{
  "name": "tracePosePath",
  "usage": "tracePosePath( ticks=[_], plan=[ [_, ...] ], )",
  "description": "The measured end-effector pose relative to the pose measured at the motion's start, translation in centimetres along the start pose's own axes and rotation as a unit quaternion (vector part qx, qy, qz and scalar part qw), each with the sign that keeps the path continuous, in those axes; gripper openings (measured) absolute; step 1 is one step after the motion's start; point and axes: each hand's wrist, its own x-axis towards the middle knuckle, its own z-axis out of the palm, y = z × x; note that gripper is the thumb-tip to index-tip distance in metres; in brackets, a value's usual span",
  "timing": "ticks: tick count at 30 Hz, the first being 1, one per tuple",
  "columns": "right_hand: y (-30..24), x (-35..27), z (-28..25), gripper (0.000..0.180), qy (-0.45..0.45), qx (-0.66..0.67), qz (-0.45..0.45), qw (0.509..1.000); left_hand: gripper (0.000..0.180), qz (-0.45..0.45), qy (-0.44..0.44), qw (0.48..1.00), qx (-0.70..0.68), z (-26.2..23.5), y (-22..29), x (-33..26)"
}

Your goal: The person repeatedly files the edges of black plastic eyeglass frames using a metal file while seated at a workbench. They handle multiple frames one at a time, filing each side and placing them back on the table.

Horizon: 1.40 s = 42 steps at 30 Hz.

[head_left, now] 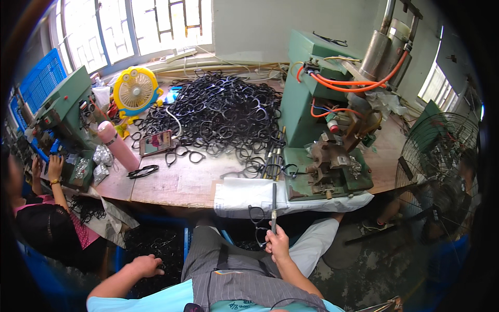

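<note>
The right hand [278, 243] grips a dark rod [274, 208] and a black spectacle frame [258, 223] below the desk [176, 182], apparently mid-fitting, while the left hand [145, 265], loosely curled and empty, reaches into the bin of frames [156, 242], so next needs a clean pick.

Small eyewear workshop: big heap of black spectacle frames [218, 112] on the worn wooden surface [171, 182], green press machine [325, 130] with orange hoses right of the heap, another green machine [62, 119] left of it, floor fan [442, 166] beyond the press.
</note>
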Motion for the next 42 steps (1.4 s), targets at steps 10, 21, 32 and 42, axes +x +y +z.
tracePosePath(
  ticks=[10,21,32,42],
  plan=[
    [-4.3,-2.0,1.4,0.038,-0.088,0.096,0.013,0.991,0.05,0.352,0.466,0.812,0.006,-16.4,11.9,0.0],
    [-7.0,-5.2,0.8,0.031,-0.136,0.259,0.167,0.941,0.044,0.401,0.519,0.716,-0.237,-10.3,23.8,10.0],
    [-4.5,-3.4,3.5,0.033,-0.084,0.072,0.032,0.993,0.023,0.389,0.494,0.661,-0.409,-8.2,23.1,12.7],
    [-1.6,-2.2,1.5,0.037,-0.051,-0.055,0.047,0.996,0.014,0.264,0.5,0.651,-0.507,-9.3,22.8,16.8]
  ],
)
